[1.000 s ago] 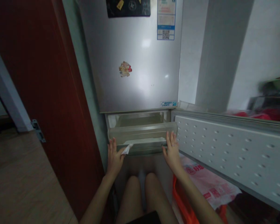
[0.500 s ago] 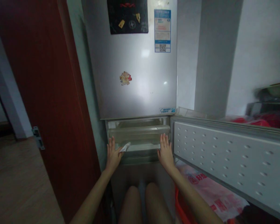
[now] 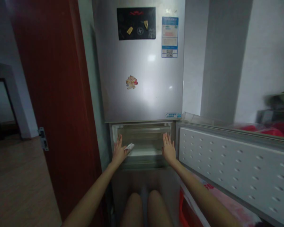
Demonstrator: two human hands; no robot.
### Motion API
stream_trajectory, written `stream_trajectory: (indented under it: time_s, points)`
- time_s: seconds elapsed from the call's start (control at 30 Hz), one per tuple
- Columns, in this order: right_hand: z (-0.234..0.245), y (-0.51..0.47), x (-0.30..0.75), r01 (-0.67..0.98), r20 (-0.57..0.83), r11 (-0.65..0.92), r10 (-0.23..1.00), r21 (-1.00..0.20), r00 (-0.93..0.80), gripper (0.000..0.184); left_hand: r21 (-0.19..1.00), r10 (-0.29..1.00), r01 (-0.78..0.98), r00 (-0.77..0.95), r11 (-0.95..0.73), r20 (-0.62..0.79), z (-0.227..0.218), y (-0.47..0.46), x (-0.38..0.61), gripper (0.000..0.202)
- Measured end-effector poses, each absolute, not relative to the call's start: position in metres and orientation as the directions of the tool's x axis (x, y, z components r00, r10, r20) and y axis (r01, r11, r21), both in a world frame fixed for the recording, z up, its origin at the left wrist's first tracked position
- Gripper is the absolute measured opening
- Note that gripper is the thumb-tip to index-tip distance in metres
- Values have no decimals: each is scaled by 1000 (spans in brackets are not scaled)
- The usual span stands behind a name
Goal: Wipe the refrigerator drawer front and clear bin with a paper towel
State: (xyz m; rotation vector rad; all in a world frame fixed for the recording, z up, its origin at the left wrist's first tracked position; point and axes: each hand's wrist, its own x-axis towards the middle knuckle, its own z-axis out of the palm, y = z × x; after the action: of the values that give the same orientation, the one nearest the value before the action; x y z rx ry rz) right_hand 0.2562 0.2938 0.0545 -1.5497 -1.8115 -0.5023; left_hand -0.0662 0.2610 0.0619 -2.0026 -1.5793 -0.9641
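In the head view a clear freezer drawer (image 3: 144, 136) sits inside the fridge's open lower compartment. My left hand (image 3: 119, 153) is at the left of its front, fingers stretched upward. A white tissue or thin cloth (image 3: 130, 147) is tucked by the left thumb; I cannot tell which it is. My right hand (image 3: 168, 150) lies flat with straight fingers against the right side of the drawer front. Below both hands, a second drawer (image 3: 146, 164) shows in shadow.
The freezer door (image 3: 229, 164) swings out to the right, dimpled inside. Above is the closed silver upper door (image 3: 115, 63). A brown wooden door (image 3: 52, 94) stands left. Under the freezer door are a red container (image 3: 188, 212) and a printed plastic bag (image 3: 227, 197). My knees are close in front.
The clear drawer has slid back into the freezer, with both hands following its front. The view has shifted slightly, so the fridge appears lower and farther right.
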Motion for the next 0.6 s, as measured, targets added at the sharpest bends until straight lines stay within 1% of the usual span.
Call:
stream_trajectory:
  time_s: [0.07,0.3,0.5,0.6]
  points:
    - [60,302,256,969,680,201,731,-146,-49,92,108,698,962,103,-252,708,66,270,-63,20]
    - [76,325,251,969,560,156,828,-191,-23,91,88,752,960,149,-266,642,77,291,-57,19]
    - [89,339,249,962,466,138,885,-235,-13,91,82,800,961,171,-264,575,83,309,-62,25]
    - [94,348,247,956,423,121,906,-267,3,91,81,824,965,168,-249,542,86,320,-66,24]
